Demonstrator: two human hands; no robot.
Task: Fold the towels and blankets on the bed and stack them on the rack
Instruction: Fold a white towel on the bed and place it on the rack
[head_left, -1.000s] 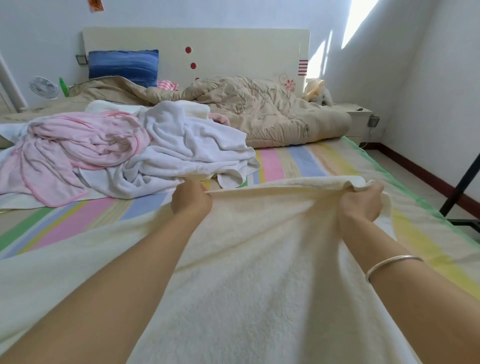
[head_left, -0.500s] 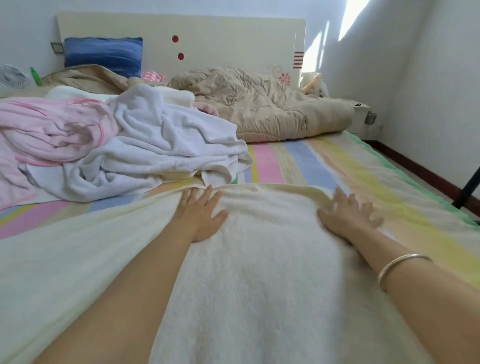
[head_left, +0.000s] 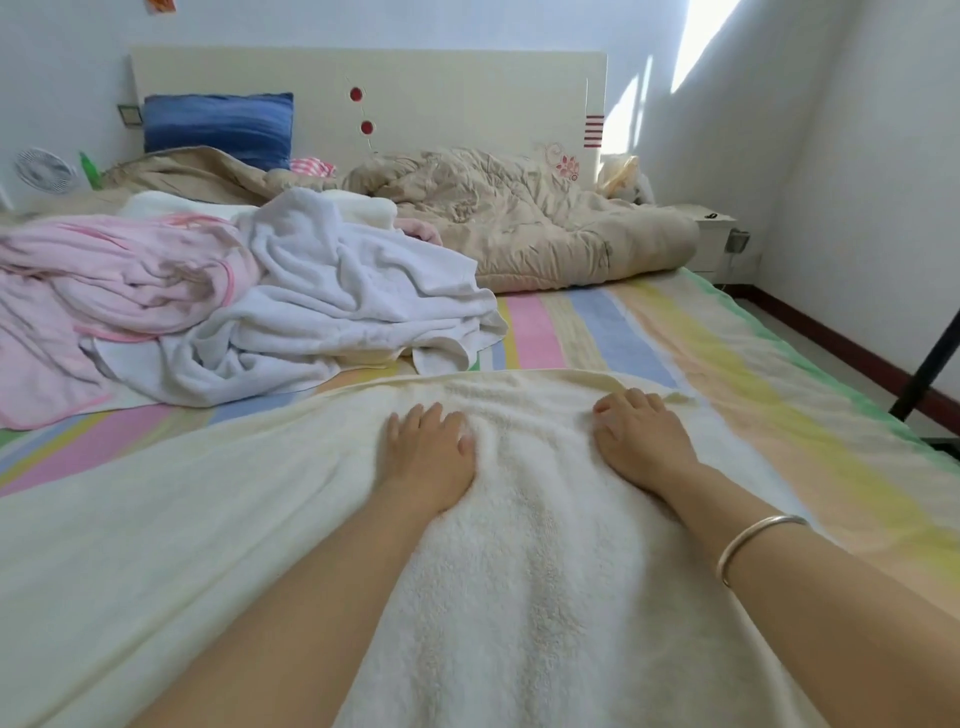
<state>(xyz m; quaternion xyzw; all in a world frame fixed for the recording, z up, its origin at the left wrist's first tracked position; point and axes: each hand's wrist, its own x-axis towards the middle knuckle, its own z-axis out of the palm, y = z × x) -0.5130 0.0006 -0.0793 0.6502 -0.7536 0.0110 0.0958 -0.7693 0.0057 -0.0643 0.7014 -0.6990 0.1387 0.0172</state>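
A cream towel (head_left: 519, 571) lies spread flat across the near part of the bed, its far edge just beyond my fingers. My left hand (head_left: 428, 454) presses flat on it, fingers spread. My right hand (head_left: 641, 439) rests on it near the towel's far right corner, fingers slightly bent, holding nothing. Behind, to the left, a crumpled white towel (head_left: 332, 306) lies heaped beside a pink blanket (head_left: 104, 280).
The striped bed sheet (head_left: 701, 364) runs to the right edge of the bed. A beige quilt (head_left: 519, 223) and a blue pillow (head_left: 218, 127) lie by the headboard. A black rack leg (head_left: 930, 364) stands at the right, on the floor.
One second ago both hands gripped the cream towel's far edge. They let it go, laid it down and now press flat on it, a little closer together.
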